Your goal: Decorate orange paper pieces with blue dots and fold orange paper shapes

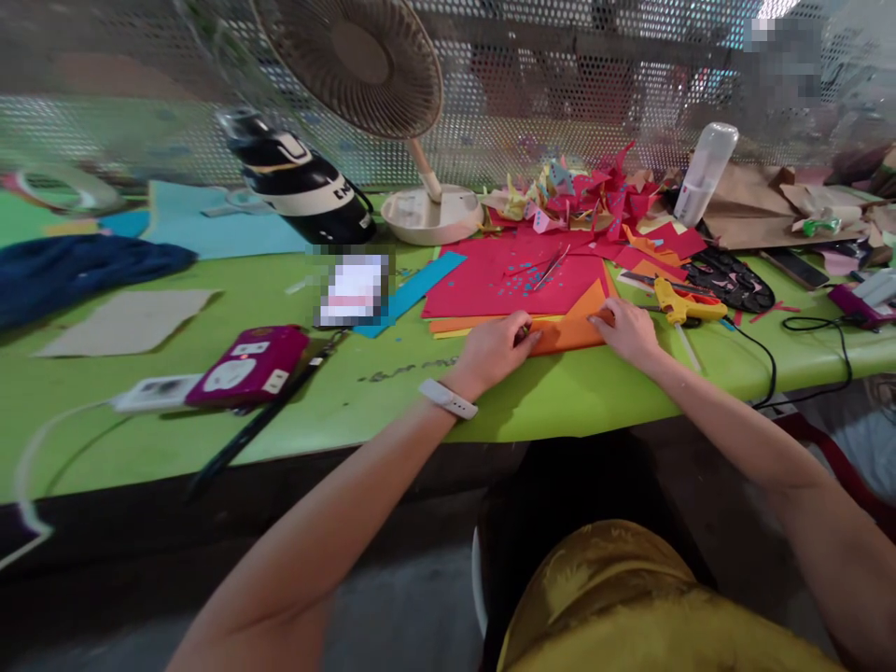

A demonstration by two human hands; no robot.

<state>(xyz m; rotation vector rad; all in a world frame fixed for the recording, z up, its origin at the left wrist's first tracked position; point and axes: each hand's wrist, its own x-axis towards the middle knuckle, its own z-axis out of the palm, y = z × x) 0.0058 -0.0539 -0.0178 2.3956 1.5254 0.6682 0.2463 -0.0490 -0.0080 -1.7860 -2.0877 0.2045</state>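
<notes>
An orange sheet of paper point(570, 333), partly folded, lies at the front of the green table between my two hands. My left hand point(496, 347), with a pale band on its wrist, pinches the paper's left end with curled fingers. On the opposite end, my right hand point(625, 329) grips the paper between thumb and fingers. Just behind it lie red paper sheets point(469, 275) strewn with small blue bits, and a pair of tweezers point(553, 268) rests on them. Orange and yellow sheets show under the red ones near my left hand.
A yellow glue gun point(682, 301) with a black cord lies right of my right hand. Folded paper pieces point(567, 196) pile up behind. A fan point(434, 210), a dark bottle point(301, 182), a phone point(354, 287), a blue strip point(413, 291) and a purple power socket point(248, 366) stand or lie leftward.
</notes>
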